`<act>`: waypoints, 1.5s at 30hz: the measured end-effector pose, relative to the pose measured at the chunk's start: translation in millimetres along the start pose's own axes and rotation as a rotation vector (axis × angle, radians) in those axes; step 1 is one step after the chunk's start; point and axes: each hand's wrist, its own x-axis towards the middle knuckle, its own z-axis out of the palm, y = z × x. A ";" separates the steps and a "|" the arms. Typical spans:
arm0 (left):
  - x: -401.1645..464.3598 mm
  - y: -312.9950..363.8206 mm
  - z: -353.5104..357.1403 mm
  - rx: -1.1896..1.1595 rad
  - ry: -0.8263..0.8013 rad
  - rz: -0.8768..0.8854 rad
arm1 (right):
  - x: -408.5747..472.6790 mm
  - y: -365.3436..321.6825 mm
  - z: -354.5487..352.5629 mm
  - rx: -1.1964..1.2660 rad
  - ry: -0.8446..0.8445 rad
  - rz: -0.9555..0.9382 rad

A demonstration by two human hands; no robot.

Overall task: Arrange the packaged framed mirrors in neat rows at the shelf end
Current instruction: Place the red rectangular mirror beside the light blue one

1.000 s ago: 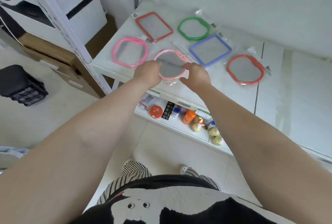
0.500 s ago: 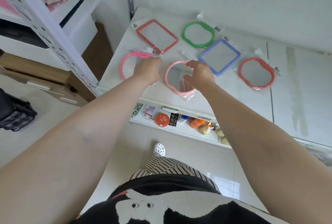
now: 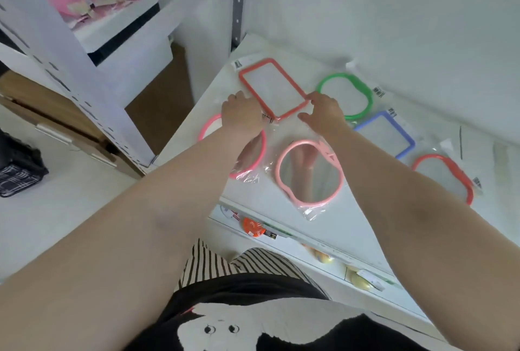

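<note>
Left hand (image 3: 242, 114) and right hand (image 3: 323, 114), set apart at either near corner of the red rectangular mirror (image 3: 272, 88); whether fingers pinch or only touch its bag, cannot tell. Just nearer, two pink round mirrors (image 3: 309, 173), one half under the left forearm. Farther right, green mirror (image 3: 345, 95), blue rectangular mirror (image 3: 385, 133), red round mirror (image 3: 444, 177), all flat in clear bags on the white shelf (image 3: 337, 226).

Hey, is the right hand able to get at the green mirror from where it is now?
Probably yes: the right hand sits just beside the green mirror, nothing lying between them on the shelf.
</note>
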 end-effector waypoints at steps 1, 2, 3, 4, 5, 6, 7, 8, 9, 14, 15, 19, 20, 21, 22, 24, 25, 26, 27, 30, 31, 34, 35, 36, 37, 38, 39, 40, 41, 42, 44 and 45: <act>4.7 0.7 4.9 -0.022 -0.008 -0.015 | 7.5 -0.4 0.5 -0.004 -0.006 0.005; 9.1 2.0 9.1 -0.041 -0.024 -0.031 | 14.2 -1.2 1.1 0.003 -0.017 0.022; 13.8 3.7 13.8 -0.051 -0.043 -0.048 | 20.5 -2.6 2.1 0.019 -0.026 0.046; 17.6 5.8 17.5 -0.056 -0.064 -0.061 | 26.7 -3.5 4.2 0.037 -0.035 0.071; 20.9 8.4 20.9 -0.069 -0.082 -0.077 | 31.5 -4.9 6.9 0.046 -0.043 0.091; 24.0 11.2 24.1 -0.080 -0.092 -0.093 | 35.6 -5.9 10.3 0.048 -0.048 0.102; 26.9 13.8 28.4 -0.097 -0.088 -0.107 | 38.6 -6.1 14.4 0.049 -0.049 0.110; 28.8 16.5 30.8 -0.119 -0.082 -0.115 | 40.7 -5.5 18.1 0.056 -0.044 0.118; 30.6 19.1 33.1 -0.155 -0.072 -0.127 | 42.6 -4.7 21.0 0.066 -0.033 0.127; 35.1 26.8 23.1 -0.389 0.033 -0.175 | 44.5 -0.7 26.3 0.190 -0.020 0.227; 35.4 27.4 19.1 -0.481 0.034 -0.184 | 42.6 -0.5 27.0 0.230 -0.026 0.253; 32.3 26.7 0.6 -0.897 0.009 -0.294 | 28.9 -2.7 26.2 0.409 -0.049 0.263; 30.6 26.3 -3.5 -0.947 0.016 -0.314 | 24.5 -4.0 22.5 0.424 -0.047 0.251; 29.5 25.5 -6.2 -0.993 0.019 -0.334 | 20.9 -4.8 17.2 0.439 -0.035 0.241; 28.4 24.1 -9.0 -1.052 0.027 -0.353 | 16.9 -5.3 10.7 0.468 -0.016 0.235; 25.1 21.9 -15.9 -1.210 0.016 -0.386 | 8.0 -7.2 -4.4 0.611 0.024 0.242; 21.6 21.6 -21.0 -1.293 -0.007 -0.393 | 2.8 -8.3 -11.5 0.732 0.039 0.261; 18.9 21.2 -25.0 -1.354 -0.026 -0.394 | -3.6 -9.9 -18.4 0.870 0.052 0.289; 15.8 21.2 -28.9 -1.386 -0.047 -0.389 | -10.8 -11.3 -24.4 0.999 0.070 0.321; 1.7 22.7 -42.8 -1.457 -0.143 -0.326 | -36.6 -14.1 -38.1 1.218 0.141 0.396; -3.9 23.6 -47.1 -1.454 -0.182 -0.298 | -46.3 -13.7 -40.5 1.259 0.163 0.414; -22.0 26.7 -52.2 -1.398 -0.262 -0.225 | -80.1 -9.8 -42.6 1.326 0.248 0.481; -29.1 28.4 -53.1 -1.368 -0.280 -0.201 | -93.7 -8.6 -42.0 1.342 0.275 0.504; -36.3 29.6 -54.2 -1.340 -0.296 -0.180 | -109.3 -7.8 -41.4 1.357 0.290 0.519; -43.5 30.0 -54.6 -1.319 -0.311 -0.165 | -125.9 -6.7 -39.6 1.369 0.297 0.526; -50.1 29.9 -54.4 -1.312 -0.317 -0.155 | -143.6 -6.0 -37.7 1.378 0.298 0.530; -56.2 29.5 -53.9 -1.311 -0.320 -0.150 | -160.7 -4.1 -34.5 1.378 0.296 0.537; -61.3 29.2 -52.3 -1.319 -0.315 -0.148 | -177.7 -1.5 -30.8 1.372 0.295 0.547; -66.6 29.2 -49.8 -1.331 -0.310 -0.151 | -194.3 1.1 -26.9 1.364 0.298 0.563; -72.5 30.2 -46.3 -1.347 -0.309 -0.151 | -211.2 3.2 -22.9 1.365 0.306 0.582; -85.9 37.0 -38.9 -1.352 -0.322 -0.145 | -243.5 6.4 -15.9 1.381 0.338 0.620; -93.4 42.4 -35.0 -1.335 -0.341 -0.137 | -258.9 7.4 -13.3 1.389 0.363 0.645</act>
